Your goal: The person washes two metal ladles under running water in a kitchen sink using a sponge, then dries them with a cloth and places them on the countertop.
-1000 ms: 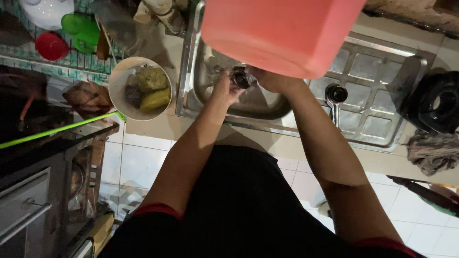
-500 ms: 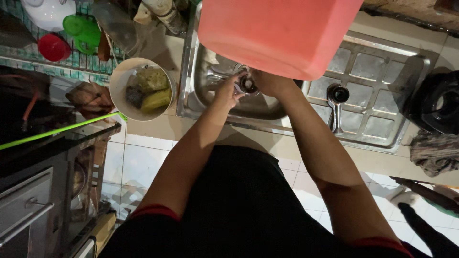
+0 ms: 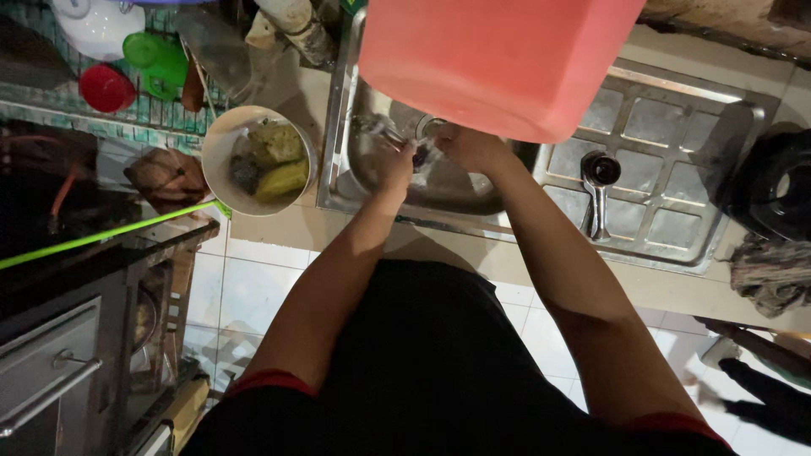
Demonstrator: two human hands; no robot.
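Observation:
Both my hands reach into a steel sink basin. My left hand and my right hand meet around a small dark object, fingers curled on it. I cannot tell what the object is. Wet glints show in the basin around the hands. A large pink plastic tub close to the camera covers the back of the basin and part of my right hand's fingers.
A white bowl holding a green sponge and a yellowish lump sits left of the sink. A tap stands on the ribbed drainboard. Red and green lids lie at the far left, a stove below them, and dark cloths at the right.
My hands stay together in the basin and have turned slightly around the dark object. Less of the object shows now. The view has shifted a little.

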